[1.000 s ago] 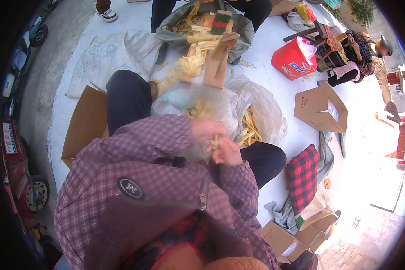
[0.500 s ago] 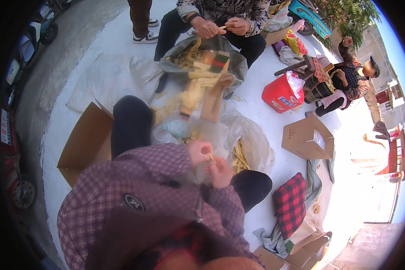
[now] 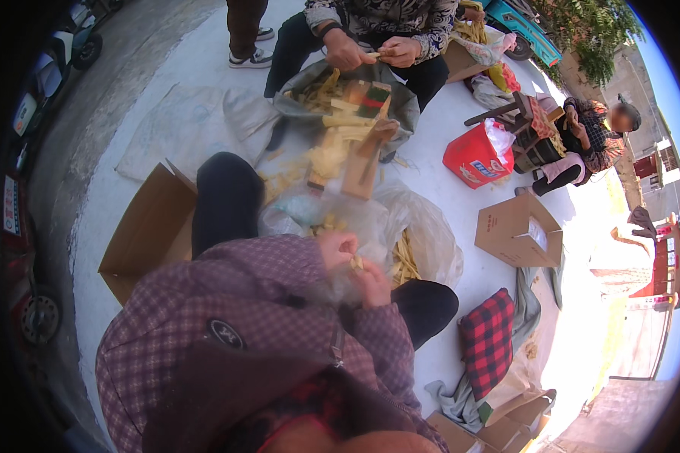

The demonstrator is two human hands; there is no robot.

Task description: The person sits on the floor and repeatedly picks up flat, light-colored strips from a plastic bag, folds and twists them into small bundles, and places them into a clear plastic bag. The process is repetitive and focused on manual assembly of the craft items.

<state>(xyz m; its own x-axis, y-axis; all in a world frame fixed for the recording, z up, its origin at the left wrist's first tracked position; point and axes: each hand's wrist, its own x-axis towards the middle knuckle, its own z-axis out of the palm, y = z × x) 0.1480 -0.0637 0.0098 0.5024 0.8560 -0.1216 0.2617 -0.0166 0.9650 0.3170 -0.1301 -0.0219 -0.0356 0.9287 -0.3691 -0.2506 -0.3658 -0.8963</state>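
Observation:
Close together over my lap, my left hand (image 3: 336, 250) and my right hand (image 3: 373, 285) work at a small pale-yellow folded strip (image 3: 357, 262). The right fingertips pinch this piece. My left fingers are curled closed beside it, and what they hold, if anything, is hidden. Just beyond the hands lie clear plastic bags; long yellow strips (image 3: 405, 257) fill the one to the right. A smaller heap of yellow pieces (image 3: 329, 223) shows blurred in the plastic ahead of my left hand.
Opposite me, a person's hands (image 3: 370, 53) hold a strip above a grey sack (image 3: 408, 113) with strips and wooden boards (image 3: 361, 170). An open carton (image 3: 147, 234) stands left. To the right are a red bucket (image 3: 468, 155), another carton (image 3: 510, 230) and a checked cushion (image 3: 487, 343). Another person sits beyond.
My hands have drawn slightly apart, and the strip now shows at the right fingertips. The seated person at far right has lowered a raised hand. The view has shifted slightly.

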